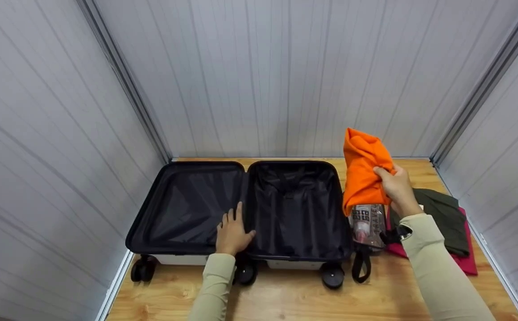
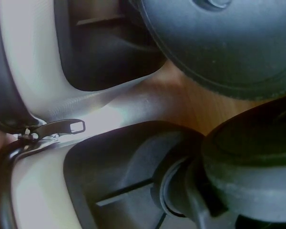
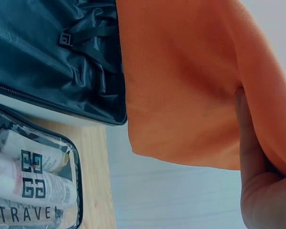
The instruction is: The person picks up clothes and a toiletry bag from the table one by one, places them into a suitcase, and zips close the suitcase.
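An orange folded cloth (image 1: 366,171) is pinched at its right edge by my right hand (image 1: 399,187), raised beside the suitcase's right half. The right wrist view shows the thumb pressed into the orange fabric (image 3: 181,81). My left hand (image 1: 233,232) rests with spread fingers on the middle edge of the open suitcase (image 1: 296,223), between its two halves. Both halves have a black lining and hold nothing that I can see. From the left wrist, a zipper pull (image 2: 62,128) and black wheels (image 2: 224,43) show, with only a sliver of the hand at the left edge.
Right of the suitcase lies a clear toiletry bag (image 1: 368,225) with bottles inside and a black strap (image 1: 361,265). Beyond it are a dark green folded garment (image 1: 444,218) and a red one (image 1: 466,263) beneath. Grey panel walls (image 1: 267,80) enclose the wooden floor (image 1: 294,298).
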### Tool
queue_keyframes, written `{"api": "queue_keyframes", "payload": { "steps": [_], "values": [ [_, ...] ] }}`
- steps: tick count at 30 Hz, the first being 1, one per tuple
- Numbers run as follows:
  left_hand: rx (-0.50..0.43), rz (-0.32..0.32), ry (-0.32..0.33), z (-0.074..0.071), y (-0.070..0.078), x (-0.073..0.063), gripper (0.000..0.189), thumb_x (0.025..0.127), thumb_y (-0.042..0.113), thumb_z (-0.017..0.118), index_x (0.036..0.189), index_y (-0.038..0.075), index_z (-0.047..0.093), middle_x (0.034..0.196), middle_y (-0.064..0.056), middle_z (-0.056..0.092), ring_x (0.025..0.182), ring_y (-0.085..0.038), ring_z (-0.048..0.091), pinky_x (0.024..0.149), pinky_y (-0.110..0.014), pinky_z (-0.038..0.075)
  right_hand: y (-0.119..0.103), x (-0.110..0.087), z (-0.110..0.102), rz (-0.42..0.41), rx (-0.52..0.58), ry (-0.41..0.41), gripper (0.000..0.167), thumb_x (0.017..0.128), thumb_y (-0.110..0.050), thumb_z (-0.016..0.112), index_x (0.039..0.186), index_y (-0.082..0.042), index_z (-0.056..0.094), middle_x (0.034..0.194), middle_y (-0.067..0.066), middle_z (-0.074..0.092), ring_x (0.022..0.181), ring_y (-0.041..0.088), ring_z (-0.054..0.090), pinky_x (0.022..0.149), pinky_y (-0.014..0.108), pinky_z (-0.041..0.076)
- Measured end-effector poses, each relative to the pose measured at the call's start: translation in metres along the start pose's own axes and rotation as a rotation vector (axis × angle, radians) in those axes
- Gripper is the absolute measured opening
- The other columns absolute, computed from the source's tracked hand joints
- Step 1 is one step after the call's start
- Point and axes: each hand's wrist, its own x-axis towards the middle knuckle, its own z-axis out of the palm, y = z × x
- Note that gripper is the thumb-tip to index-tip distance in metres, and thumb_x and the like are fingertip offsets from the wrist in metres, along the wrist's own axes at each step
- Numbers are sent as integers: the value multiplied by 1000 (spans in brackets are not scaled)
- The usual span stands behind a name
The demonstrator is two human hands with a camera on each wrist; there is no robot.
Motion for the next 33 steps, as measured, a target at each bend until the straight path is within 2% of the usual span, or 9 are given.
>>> {"api": "queue_keyframes", "payload": {
  "steps": [11, 19, 25, 33],
  "values": [
    [-5, -4, -2, 3, -2, 2, 96, 90, 40, 76, 165, 17, 21, 161, -24, 35, 149, -46, 34, 115, -65, 33, 1, 2, 11, -31, -12, 2, 44, 103, -28, 58, 137, 1, 52, 106, -7, 58, 91, 2, 59, 80, 18, 52],
    [-10, -17, -19, 4, -1, 4, 96, 92, 40, 75, 166, 20, 18, 163, -23, 33, 151, -45, 31, 117, -65, 31, 2, 3, 17, -45, -38, -14, 52, 103, -28, 58, 144, 2, 50, 108, -5, 60, 90, 1, 59, 79, 18, 52],
    [-8, -12, -14, 3, 1, 4, 95, 92, 39, 75, 166, 19, 18, 163, -24, 33, 151, -46, 31, 116, -66, 31, 1, 0, 22, -54, -5, -36, 48, 103, -27, 57, 140, 3, 50, 101, -8, 61, 88, 2, 61, 77, 20, 55],
    [4, -8, -5, 2, 1, 5, 96, 91, 40, 75, 166, 19, 19, 163, -24, 34, 150, -46, 33, 115, -66, 32, 0, 0, 28, -47, -87, -39, 51, 103, -32, 57, 142, 1, 51, 118, 4, 55, 96, 6, 56, 80, 19, 50]
  ]
}}
